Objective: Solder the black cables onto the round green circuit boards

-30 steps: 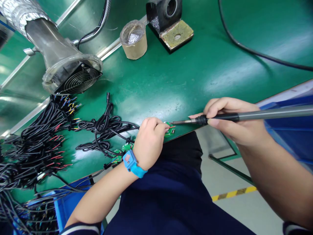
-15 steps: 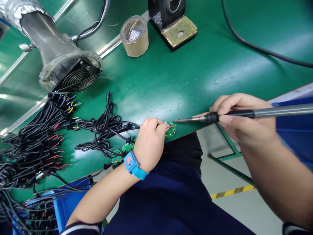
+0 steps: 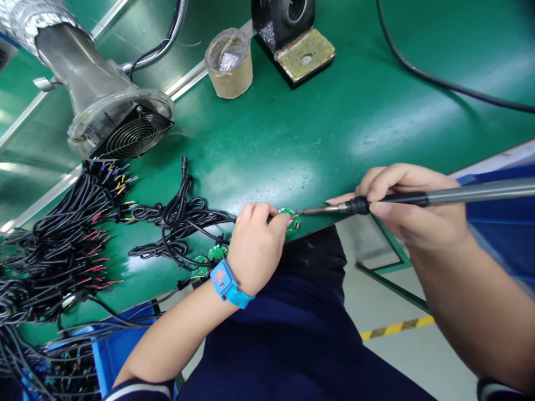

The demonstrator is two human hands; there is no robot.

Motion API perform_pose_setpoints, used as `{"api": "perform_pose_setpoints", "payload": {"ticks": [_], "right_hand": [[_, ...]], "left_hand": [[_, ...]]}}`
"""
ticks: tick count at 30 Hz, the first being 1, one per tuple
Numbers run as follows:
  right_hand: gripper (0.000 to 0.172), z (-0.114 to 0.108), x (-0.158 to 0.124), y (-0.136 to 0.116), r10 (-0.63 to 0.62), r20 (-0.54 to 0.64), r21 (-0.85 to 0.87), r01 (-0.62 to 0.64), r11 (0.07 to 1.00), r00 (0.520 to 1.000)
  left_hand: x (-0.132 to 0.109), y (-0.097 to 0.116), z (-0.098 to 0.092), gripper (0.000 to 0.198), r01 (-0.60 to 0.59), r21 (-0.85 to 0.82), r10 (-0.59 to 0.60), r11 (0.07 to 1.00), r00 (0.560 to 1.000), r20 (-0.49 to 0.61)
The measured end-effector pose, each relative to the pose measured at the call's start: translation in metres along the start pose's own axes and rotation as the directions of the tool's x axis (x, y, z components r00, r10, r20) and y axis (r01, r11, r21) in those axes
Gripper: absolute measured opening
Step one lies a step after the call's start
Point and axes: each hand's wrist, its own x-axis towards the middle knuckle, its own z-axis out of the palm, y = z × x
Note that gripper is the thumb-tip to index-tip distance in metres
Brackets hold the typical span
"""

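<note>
green, glossy bench (image 3: 313,139) bears a small rounded circuit board (image 3: 292,226) near the edge; the left grip (image 3: 256,245) pinches its thin red wire (image 3: 294,216), the right grip (image 3: 422,220) clasps a slim, smooth soldering iron (image 3: 476,193) (dull metal tip (image 3: 324,210) at the board's rim, contact unclear).

Soldering iron (image 3: 407,199) closer to board (image 3: 291,228) again

At the front of the table (image 3: 334,133), we have a circuit board (image 3: 295,225) between our left hand (image 3: 256,242), which pinches a wire (image 3: 295,216) over it, and the soldering iron (image 3: 480,191) in our right hand (image 3: 426,214). To our left lie cables (image 3: 62,223), a fan (image 3: 137,133) behind them, a bin (image 3: 102,351) before them. Farther back stands a cup (image 3: 232,81), a stand (image 3: 307,55) on its right.
</note>
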Motion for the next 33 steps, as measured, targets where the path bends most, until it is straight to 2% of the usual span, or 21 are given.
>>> {"api": "perform_pose_setpoints", "payload": {"ticks": [3,10,14,21,28,33], "right_hand": [[0.007,-0.003,-0.002,0.002,-0.046,0.085,0.014,0.045,0.999,0.995],[0.008,-0.003,-0.004,0.004,-0.097,0.127,-0.005,0.099,0.995,0.987],[0.008,0.000,-0.002,0.000,-0.125,0.130,-0.028,0.130,0.991,0.984],[0.011,0.004,-0.001,-0.004,-0.180,0.148,-0.039,0.188,0.981,0.972],[0.014,0.007,-0.004,-0.003,-0.223,0.158,-0.054,0.234,0.971,0.962],[0.009,0.005,-0.006,0.000,-0.196,0.056,-0.018,0.197,0.980,0.979]], "left_hand": [[0.004,0.004,-0.002,0.017,0.030,0.020,-0.030,0.999,0.999,0.025],[0.017,0.008,-0.009,0.017,0.132,-0.010,-0.129,0.991,0.980,0.152],[0.022,0.009,-0.010,0.016,0.208,-0.043,-0.198,0.977,0.966,0.168],[0.029,0.014,-0.013,0.017,0.206,0.043,-0.210,0.978,0.945,0.252],[0.030,0.014,-0.014,0.017,0.180,0.042,-0.185,0.983,0.951,0.246],[0.033,0.013,-0.017,0.018,0.182,0.040,-0.185,0.983,0.933,0.307]]}}
